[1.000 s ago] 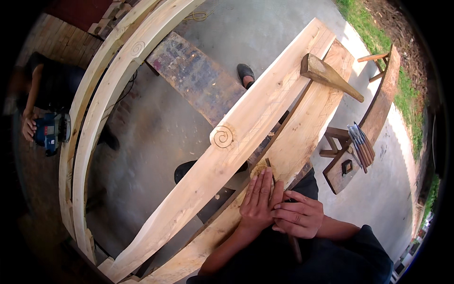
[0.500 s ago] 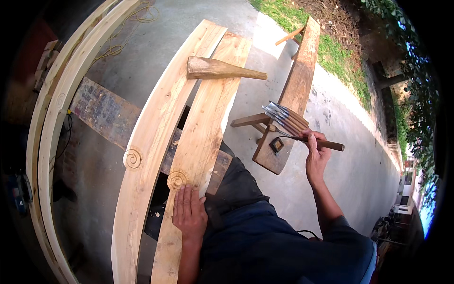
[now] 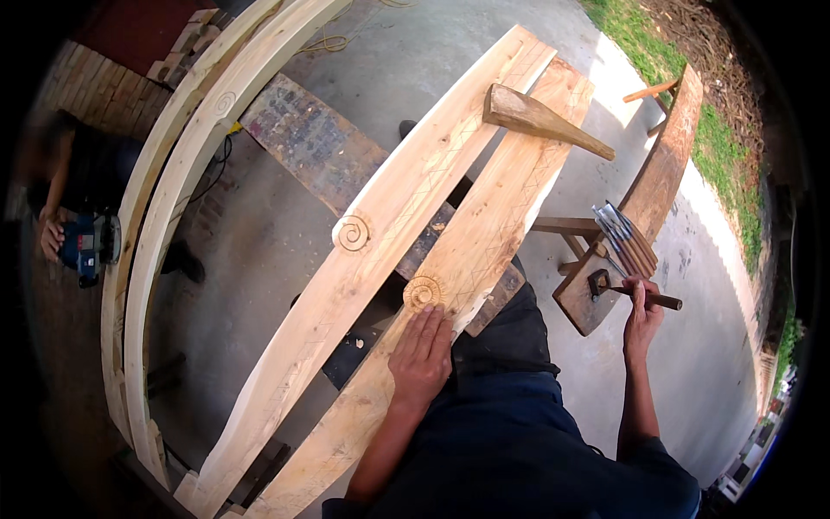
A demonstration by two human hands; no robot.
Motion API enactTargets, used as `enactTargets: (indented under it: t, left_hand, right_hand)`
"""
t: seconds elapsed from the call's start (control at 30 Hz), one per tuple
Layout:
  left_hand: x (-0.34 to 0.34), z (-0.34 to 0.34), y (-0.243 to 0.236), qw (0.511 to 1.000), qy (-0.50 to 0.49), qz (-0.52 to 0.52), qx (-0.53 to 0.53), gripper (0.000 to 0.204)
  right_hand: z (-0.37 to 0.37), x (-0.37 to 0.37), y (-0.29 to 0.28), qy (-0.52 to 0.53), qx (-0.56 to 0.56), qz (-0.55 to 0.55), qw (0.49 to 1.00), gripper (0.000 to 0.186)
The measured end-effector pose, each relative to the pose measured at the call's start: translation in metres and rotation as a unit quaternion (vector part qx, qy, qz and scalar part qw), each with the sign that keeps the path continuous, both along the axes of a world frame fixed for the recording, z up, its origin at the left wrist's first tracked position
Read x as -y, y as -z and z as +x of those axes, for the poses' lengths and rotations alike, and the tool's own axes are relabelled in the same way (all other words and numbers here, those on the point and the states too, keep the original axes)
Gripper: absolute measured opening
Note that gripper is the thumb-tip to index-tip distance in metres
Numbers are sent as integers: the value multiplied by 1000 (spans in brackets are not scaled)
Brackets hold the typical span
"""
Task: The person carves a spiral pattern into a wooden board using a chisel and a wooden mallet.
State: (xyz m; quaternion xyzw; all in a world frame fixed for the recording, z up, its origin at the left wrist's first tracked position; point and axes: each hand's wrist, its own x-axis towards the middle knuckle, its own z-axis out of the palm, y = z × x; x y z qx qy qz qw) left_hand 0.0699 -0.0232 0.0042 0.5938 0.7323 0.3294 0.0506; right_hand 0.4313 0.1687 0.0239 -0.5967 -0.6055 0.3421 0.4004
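Note:
My left hand (image 3: 419, 359) rests with fingers outstretched on a pale board (image 3: 488, 233), just below its carved spiral rosette (image 3: 423, 292). My right hand (image 3: 642, 307) grips a wooden-handled chisel (image 3: 667, 300) over the end of a narrow wooden bench (image 3: 661, 169), beside a small dark square container (image 3: 599, 284). Several more chisels (image 3: 624, 242) lie in a row on that bench. A wooden mallet (image 3: 545, 121) lies across the upper ends of my board and a second board (image 3: 406, 164), which has another spiral (image 3: 352, 232).
Two long curved beams (image 3: 151, 268) run along the left. A stained plank (image 3: 311, 138) lies crosswise under the boards. At far left a co-worker's hand (image 3: 52, 233) holds a blue power tool (image 3: 91, 246). Concrete floor (image 3: 692, 372) and a grass strip (image 3: 722, 173) are on the right.
My right hand has left my left hand's side and moved right with the chisel to the bench, lower now than half a second ago. The view has swung right and back.

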Motion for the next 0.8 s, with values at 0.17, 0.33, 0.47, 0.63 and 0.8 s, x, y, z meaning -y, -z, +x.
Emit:
enactTargets:
  t: [0.17, 0.33, 0.47, 0.63, 0.8]
  left_hand:
    - [6, -7, -5, 994, -36, 32, 94, 27]
    - [23, -20, -41, 953, -74, 141, 258, 66]
    - [51, -28, -83, 859, -179, 79, 473, 86]
    - [81, -37, -132, 748, -294, -110, 585, 50]
    - [95, -18, -136, 754, -338, -147, 543, 40]
  right_hand:
    - [-93, 11, -36, -223, 243, 224, 917, 11]
    - [-231, 23, -47, -485, 164, 374, 774, 27]
    - [-313, 29, -38, -606, 48, 446, 657, 23]
    - [-380, 51, -7, -715, -53, 465, 520, 30]
    - [-411, 52, 18, -755, -228, 394, 472, 49]
